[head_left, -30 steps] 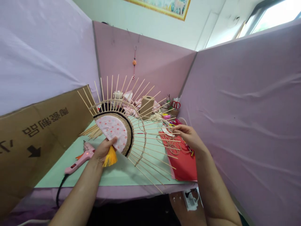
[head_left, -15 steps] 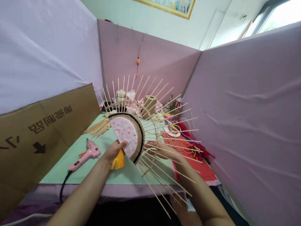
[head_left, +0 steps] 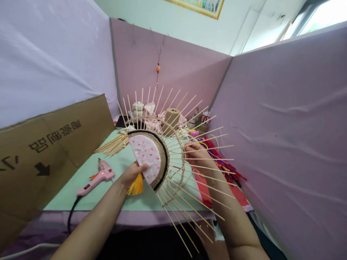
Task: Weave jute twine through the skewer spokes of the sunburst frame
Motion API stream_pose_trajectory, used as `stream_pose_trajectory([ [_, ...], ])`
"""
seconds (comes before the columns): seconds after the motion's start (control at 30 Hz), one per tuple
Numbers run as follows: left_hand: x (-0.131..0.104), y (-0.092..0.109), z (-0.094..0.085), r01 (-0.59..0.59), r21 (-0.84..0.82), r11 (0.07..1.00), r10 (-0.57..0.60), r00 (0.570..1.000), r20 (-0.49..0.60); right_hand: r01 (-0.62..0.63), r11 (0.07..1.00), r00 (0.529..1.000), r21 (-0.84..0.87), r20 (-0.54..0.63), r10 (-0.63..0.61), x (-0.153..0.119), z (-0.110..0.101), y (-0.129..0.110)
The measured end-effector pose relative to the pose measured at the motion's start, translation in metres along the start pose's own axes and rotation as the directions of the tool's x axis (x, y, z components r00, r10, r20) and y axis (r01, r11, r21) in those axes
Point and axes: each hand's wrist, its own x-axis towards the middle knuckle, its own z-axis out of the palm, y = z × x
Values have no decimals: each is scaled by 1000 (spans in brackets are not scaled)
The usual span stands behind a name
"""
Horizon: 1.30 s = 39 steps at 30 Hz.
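Note:
My left hand [head_left: 135,172] grips the lower left edge of a half-round fan [head_left: 148,155], thumb on its pink dotted fabric. Tan and black cord bands edge the fabric, and thin bamboo sticks [head_left: 214,180] radiate from it. A twine arc [head_left: 182,169] is woven across the sticks partway out. At the arc's right side my right hand [head_left: 195,152] is behind several sticks, its fingers pinched together on the twine; the fingertips are partly hidden. A yellow tassel [head_left: 136,185] hangs below my left hand.
On the green tabletop [head_left: 89,204] lies a pink glue gun [head_left: 100,177] with a black cord. Behind it is a bundle of sticks [head_left: 112,145]. A cardboard panel [head_left: 62,144] stands left. A twine roll [head_left: 171,117], colourful pipe cleaners [head_left: 225,166] and red sheets [head_left: 202,187] are farther right.
My right hand has moved up and to the right, from close to the fan's banded edge to the twine arc. The fan has shifted slightly right, still in my left hand.

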Motion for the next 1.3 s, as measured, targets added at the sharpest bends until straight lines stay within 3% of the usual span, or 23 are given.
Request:
stream_pose_trajectory([
  [0.23,-2,0,0,10,4,1000,-10,1000,11,-131,991,988,28,83,129,1,0,3],
  [0.37,-3,1,0,8,13,1000,-8,1000,-4,-109,990,993,93,47,105,-4,-2,3],
  [0.73,-2,1,2,-4,31,1000,5,1000,-18,-179,975,976,129,147,159,-3,-5,16],
  [1.17,-2,4,5,-10,21,1000,11,999,-50,-140,986,979,86,159,125,-10,-11,31],
  [1.3,-3,4,6,-14,13,1000,15,998,-63,-111,983,984,149,155,87,-11,-12,33],
])
